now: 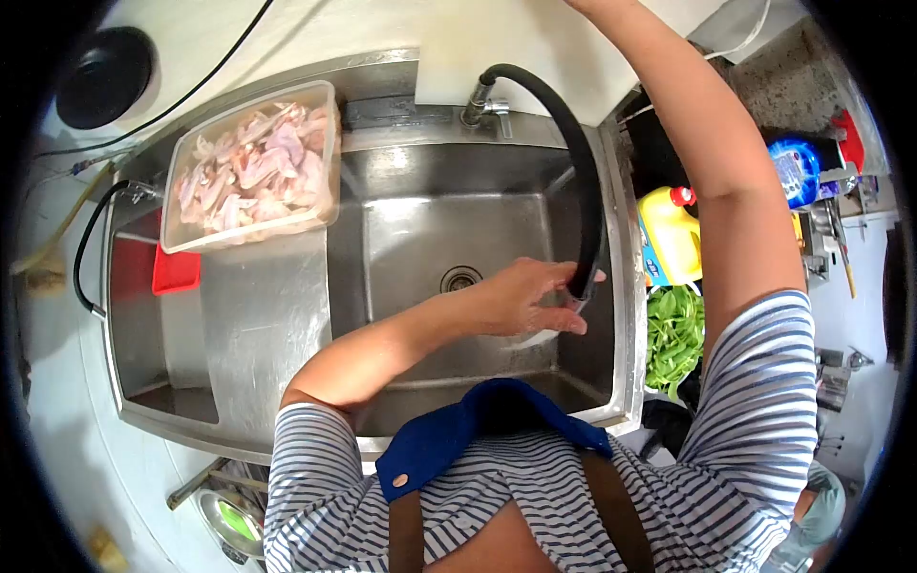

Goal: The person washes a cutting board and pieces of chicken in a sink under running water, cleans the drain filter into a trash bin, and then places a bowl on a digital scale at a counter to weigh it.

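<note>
steel sink [401, 153]; left hand [525, 298] grips black, curved hose [573, 143]

Single head-worn view, looking steeply down from close above, fisheye-wide, over a steel sink [382, 143], chest at bottom edge

Sink basin [411, 229] is the landmark here. Most of its floor is bare steel around the drain [460, 278], so there's plenty of room to move toward the back wall and the left wall. The black hose [583, 181] arcs down from the tap [482, 103] along the basin's right wall, and the left hand [523, 298] sits at its end, so that right side is crowded. Left of the basin, the tub of raw chicken [253, 167] covers the back of the drainboard; the front part is open metal. Right of the basin, a yellow bottle [669, 234] and leafy greens [673, 334] fill the gap.
</note>
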The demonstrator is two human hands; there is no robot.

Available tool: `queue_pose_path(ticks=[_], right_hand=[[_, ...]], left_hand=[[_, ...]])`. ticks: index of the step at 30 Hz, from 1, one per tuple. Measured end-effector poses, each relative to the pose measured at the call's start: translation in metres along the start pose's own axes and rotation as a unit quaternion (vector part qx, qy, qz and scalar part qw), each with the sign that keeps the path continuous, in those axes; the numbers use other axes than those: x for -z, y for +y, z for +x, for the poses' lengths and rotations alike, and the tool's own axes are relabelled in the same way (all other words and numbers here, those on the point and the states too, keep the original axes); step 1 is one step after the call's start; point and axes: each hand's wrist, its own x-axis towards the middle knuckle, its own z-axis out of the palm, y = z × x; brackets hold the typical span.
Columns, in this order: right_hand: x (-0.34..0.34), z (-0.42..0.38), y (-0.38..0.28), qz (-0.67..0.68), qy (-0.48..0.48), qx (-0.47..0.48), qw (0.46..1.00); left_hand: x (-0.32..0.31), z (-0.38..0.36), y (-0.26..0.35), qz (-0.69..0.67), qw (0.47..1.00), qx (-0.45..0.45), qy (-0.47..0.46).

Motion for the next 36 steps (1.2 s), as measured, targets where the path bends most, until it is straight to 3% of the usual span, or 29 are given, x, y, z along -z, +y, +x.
queue_pose_path(ticks=[1, 5, 7, 8, 10, 11, 12, 13, 14, 15, 17, 19, 21, 23, 24, 25, 27, 29, 31, 33, 34, 35, 36], right_hand=[[-0.007, -0.006, 0.005, -0.002, -0.007, -0.097, 0.995], [-0.026, -0.057, 0.013, 0.080, -0.073, -0.209, 0.972], [-0.014, -0.098, -0.005, 0.066, -0.063, -0.265, 0.960], [-0.014, -0.124, -0.021, 0.144, 0.050, -0.256, 0.955], [-0.027, -0.182, -0.051, 0.240, -0.046, -0.331, 0.912], [-0.023, -0.214, -0.074, 0.329, -0.145, -0.385, 0.850], [-0.042, -0.263, -0.098, 0.512, -0.236, -0.454, 0.690], [-0.017, -0.289, -0.132, 0.581, -0.286, -0.433, 0.627], [-0.015, -0.323, -0.170, 0.657, -0.306, -0.550, 0.414], [0.013, -0.341, -0.200, 0.720, -0.293, -0.557, 0.292], [0.045, -0.372, -0.252, 0.730, -0.326, -0.592, 0.099], [0.071, -0.382, -0.290, 0.734, -0.294, -0.608, -0.067], [0.094, -0.372, -0.308, 0.753, -0.291, -0.585, -0.078], [0.111, -0.362, -0.302, 0.774, -0.281, -0.563, -0.074], [0.117, -0.357, -0.295, 0.789, -0.282, -0.544, -0.038], [0.124, -0.353, -0.289, 0.802, -0.286, -0.524, -0.001], [0.131, -0.359, -0.278, 0.796, -0.230, -0.559, -0.020], [0.133, -0.380, -0.275, 0.766, -0.113, -0.632, -0.019], [0.151, -0.390, -0.285, 0.698, -0.104, -0.704, 0.078], [0.147, -0.414, -0.306, 0.578, -0.229, -0.743, 0.249], [0.144, -0.426, -0.317, 0.501, -0.288, -0.705, 0.411], [0.143, -0.427, -0.334, 0.407, -0.333, -0.642, 0.558], [0.147, -0.417, -0.345, 0.416, -0.335, -0.635, 0.557]], left_hand=[[0.000, 0.000, -0.002, 0.003, 1.000, -0.009, -0.005], [-0.021, -0.002, -0.038, 0.026, 0.996, -0.085, 0.028], [-0.028, -0.004, -0.040, -0.055, 0.997, 0.042, -0.042], [-0.031, -0.003, -0.044, -0.055, 0.997, 0.046, -0.033], [-0.038, -0.003, -0.054, -0.062, 0.991, 0.118, 0.009], [-0.036, -0.007, -0.060, -0.062, 0.990, 0.127, 0.019], [-0.030, -0.009, -0.067, -0.052, 0.984, 0.154, 0.078], [-0.027, -0.013, -0.076, -0.042, 0.973, 0.183, 0.138], [-0.029, -0.020, -0.097, 0.049, 0.957, 0.163, 0.236], [-0.032, -0.030, -0.114, 0.140, 0.925, 0.142, 0.322], [-0.026, -0.052, -0.115, 0.131, 0.912, 0.182, 0.343], [-0.029, -0.057, -0.112, 0.192, 0.914, 0.154, 0.322], [-0.035, -0.051, -0.109, 0.245, 0.916, 0.114, 0.296], [-0.033, -0.026, -0.101, 0.302, 0.932, 0.090, 0.180], [-0.026, -0.012, -0.093, 0.302, 0.935, 0.132, 0.130], [-0.021, -0.002, -0.103, 0.302, 0.938, 0.116, 0.121], [-0.008, 0.007, -0.130, 0.337, 0.905, -0.033, 0.259], [0.013, 0.004, -0.131, 0.364, 0.891, -0.033, 0.268], [0.020, -0.017, -0.131, 0.386, 0.878, -0.024, 0.281], [0.041, -0.044, -0.122, 0.433, 0.867, 0.006, 0.245], [0.053, -0.063, -0.115, 0.439, 0.862, 0.014, 0.252], [0.062, -0.084, -0.107, 0.496, 0.820, -0.014, 0.285], [0.068, -0.099, -0.101, 0.550, 0.773, -0.044, 0.313]])
